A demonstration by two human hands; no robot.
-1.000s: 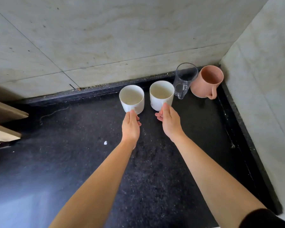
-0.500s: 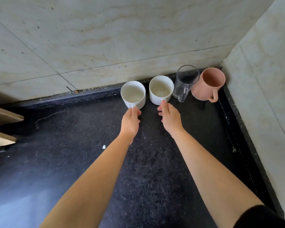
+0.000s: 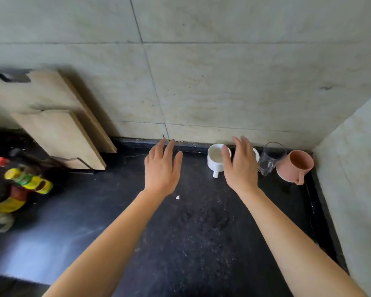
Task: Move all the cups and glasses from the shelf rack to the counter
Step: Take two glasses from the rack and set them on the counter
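Four vessels stand in a row at the back of the dark surface (image 3: pixel 201 232), against the tiled wall (image 3: pixel 223 82), near the right corner. From left: white mug (image 3: pixel 215 160) w/ handle pointing toward the person, a second white mug (image 3: pixel 255 154) mostly hidden behind the right hand, a clear glass (image 3: pixel 271 158), then a pink mug (image 3: pixel 295 166) w/ handle toward the front. All upright as far as can be told, close together; whether neighbours touch can't be told.

Both hands are empty. Left hand (image 3: pixel 162 170) hovers over bare surface, well left of the white mug, fingers (image 3: pixel 169 151) spread & relaxed, gripping nothing. Right hand (image 3: pixel 241 166) floats in front of the two white mugs, fingers apart, no contact visible w/ either mug.

Progress, as a judgement: four items already on the surface, so a good part of the job looks done. The shelf rack isn't in view, so how many cups or glasses remain there can't be told. With hands free, the likely next step is a trip to the rack for more, if any are left.

Elsewhere: wooden boards (image 3: pixel 58 125) lean on the wall at left; blurred bottles (image 3: pixel 28 181) w/ yellow labels sit at far left. A small white speck (image 3: pixel 177 197) lies on the surface.
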